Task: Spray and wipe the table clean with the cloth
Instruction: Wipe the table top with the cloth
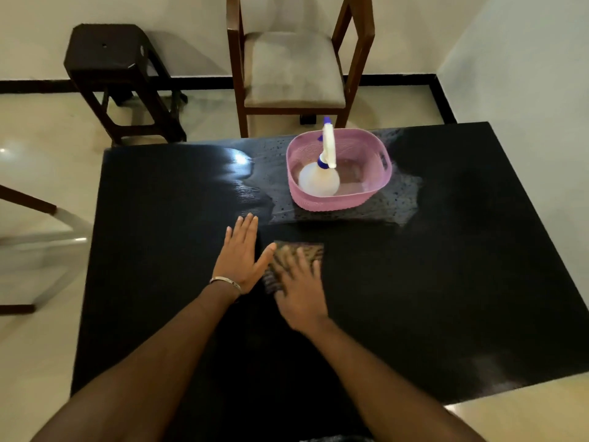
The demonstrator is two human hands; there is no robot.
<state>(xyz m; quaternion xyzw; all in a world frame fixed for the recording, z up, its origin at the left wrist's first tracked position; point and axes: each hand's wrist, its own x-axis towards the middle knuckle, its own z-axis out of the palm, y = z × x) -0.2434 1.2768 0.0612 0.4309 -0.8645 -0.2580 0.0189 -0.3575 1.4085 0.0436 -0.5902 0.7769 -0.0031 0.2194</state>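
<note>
Pressing flat, right hand (pixel 299 291) covers cloth (pixel 294 261); left hand (pixel 240 255) beside.

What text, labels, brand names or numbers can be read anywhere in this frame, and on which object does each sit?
None can be read.
Spray bottle in the pink basket: no label visible on the side that shows.
Cloth under the right hand: a woven pattern only, motion-blurred.
Black table, stool and chair: no markings visible.
</note>
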